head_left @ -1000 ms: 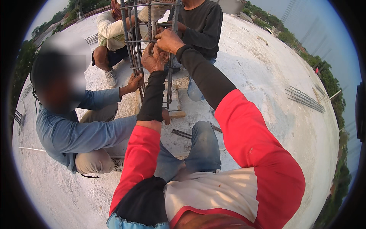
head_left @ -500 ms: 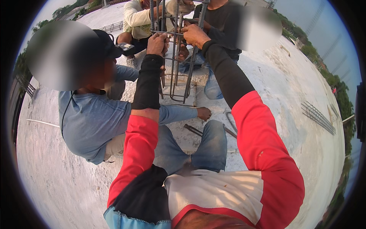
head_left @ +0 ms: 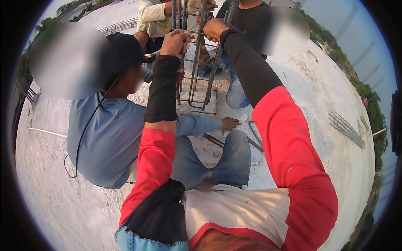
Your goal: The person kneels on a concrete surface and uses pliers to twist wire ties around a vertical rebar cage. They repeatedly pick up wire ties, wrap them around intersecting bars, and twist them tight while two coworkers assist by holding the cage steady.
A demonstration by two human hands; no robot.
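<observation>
An upright rebar cage (head_left: 197, 54) of ribbed bars and thinner stirrups stands in front of me. My left hand (head_left: 176, 43) is closed at its left side, by an upper stirrup. Whatever its fingers pinch is too small to make out. My right hand (head_left: 215, 29) is closed against the cage's right bar, its fingertips partly hidden behind the steel. Across the cage, a co-worker's gloved hand (head_left: 200, 5) is at the bars near the top. Another co-worker's hand (head_left: 204, 55) is lower, behind the bars.
At my left a person in a blue shirt (head_left: 106, 142) crouches, one hand (head_left: 231, 124) near the pale concrete floor. A dark long-handled tool (head_left: 214, 140) lies by my knees. More rebar cages lie at right (head_left: 347, 129) and far left (head_left: 119, 26). A white rod (head_left: 46, 132) lies left.
Both my hands have shifted slightly upward in the picture, still at the cage. The person at left has turned the head toward the cage, and that person's lowered hand has opened out and moved right.
</observation>
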